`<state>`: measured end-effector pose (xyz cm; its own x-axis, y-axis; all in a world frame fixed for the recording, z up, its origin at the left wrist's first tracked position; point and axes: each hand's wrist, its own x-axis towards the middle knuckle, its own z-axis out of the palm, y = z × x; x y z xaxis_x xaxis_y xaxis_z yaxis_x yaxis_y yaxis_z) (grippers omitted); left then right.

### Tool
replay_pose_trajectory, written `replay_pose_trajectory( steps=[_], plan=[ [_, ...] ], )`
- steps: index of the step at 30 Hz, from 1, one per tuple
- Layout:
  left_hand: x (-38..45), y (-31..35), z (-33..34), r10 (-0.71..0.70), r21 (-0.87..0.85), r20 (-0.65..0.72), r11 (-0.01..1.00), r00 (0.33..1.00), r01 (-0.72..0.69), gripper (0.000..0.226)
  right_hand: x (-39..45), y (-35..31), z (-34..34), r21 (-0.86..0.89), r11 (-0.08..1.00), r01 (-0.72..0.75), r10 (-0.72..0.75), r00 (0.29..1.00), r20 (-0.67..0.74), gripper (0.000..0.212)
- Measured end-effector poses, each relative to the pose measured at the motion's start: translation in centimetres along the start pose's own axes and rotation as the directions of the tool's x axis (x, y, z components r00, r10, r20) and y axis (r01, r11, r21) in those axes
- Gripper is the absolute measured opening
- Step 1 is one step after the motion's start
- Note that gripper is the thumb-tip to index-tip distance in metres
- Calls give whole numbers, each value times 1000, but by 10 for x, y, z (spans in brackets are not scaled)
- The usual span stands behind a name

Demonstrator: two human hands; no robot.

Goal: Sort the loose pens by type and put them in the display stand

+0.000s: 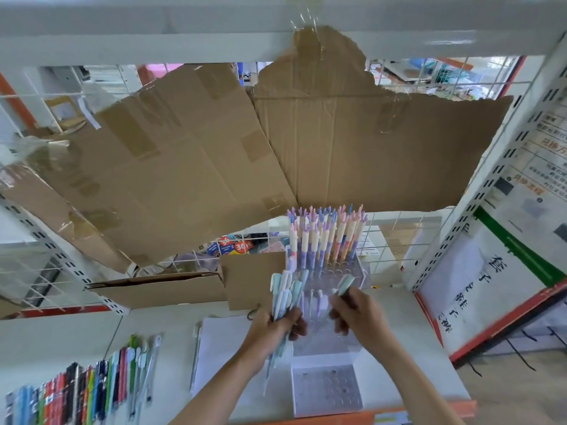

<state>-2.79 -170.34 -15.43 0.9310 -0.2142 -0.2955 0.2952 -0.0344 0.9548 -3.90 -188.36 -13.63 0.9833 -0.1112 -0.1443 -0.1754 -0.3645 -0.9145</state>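
Left hand (pixel 280 325): grip closed round a pastel pen bundle (pixel 287 294).
Right hand (pixel 356 311): pinches one green pen (pixel 345 285), angled up-left, nearer the display stand (pixel 325 271) just beyond.

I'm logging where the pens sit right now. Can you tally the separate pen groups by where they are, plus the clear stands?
Pen bunch gripped in left hand: 1
Single pen held in right hand: 1
Pen cluster standing in upper clear stand: 1
Pen row lying on shelf: 1
Lower clear stand: 1
Total: 4 pen groups, 2 stands; individual pens are too blurred to count.
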Motion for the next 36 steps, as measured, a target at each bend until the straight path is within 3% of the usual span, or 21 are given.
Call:
replay_pose_trajectory(
  steps=[2,4,9,14,19,27,34,36],
  plan=[
    [2,0,-8,-4,-10,-27,1000,1000,4,17,10,7,-10,-108,994,29,-47,984,-174,15],
    [2,1,-14,20,35,-21,999,1000,-19,21,19,17,-12,-151,988,22,-61,964,-258,13],
    [-3,-1,-16,71,114,1,991,997,-71,31,37,47,5,-236,969,-77,32,981,-193,29],
    [-7,-5,-18,107,89,47,990,993,-111,26,43,57,21,-277,952,-130,82,980,-181,21],
    [-7,-7,-15,112,64,41,991,993,-114,23,46,58,22,-317,938,-143,87,979,-185,36],
    [-4,-5,-7,107,30,60,994,992,-109,18,44,65,32,-371,918,-142,67,976,-207,38],
    [-6,-2,-8,116,-1,65,993,991,-116,18,46,63,35,-313,931,-189,125,969,-213,32],
    [-6,-2,-8,114,0,73,993,991,-115,17,45,65,34,-348,920,-179,116,974,-193,19]
  ],
)
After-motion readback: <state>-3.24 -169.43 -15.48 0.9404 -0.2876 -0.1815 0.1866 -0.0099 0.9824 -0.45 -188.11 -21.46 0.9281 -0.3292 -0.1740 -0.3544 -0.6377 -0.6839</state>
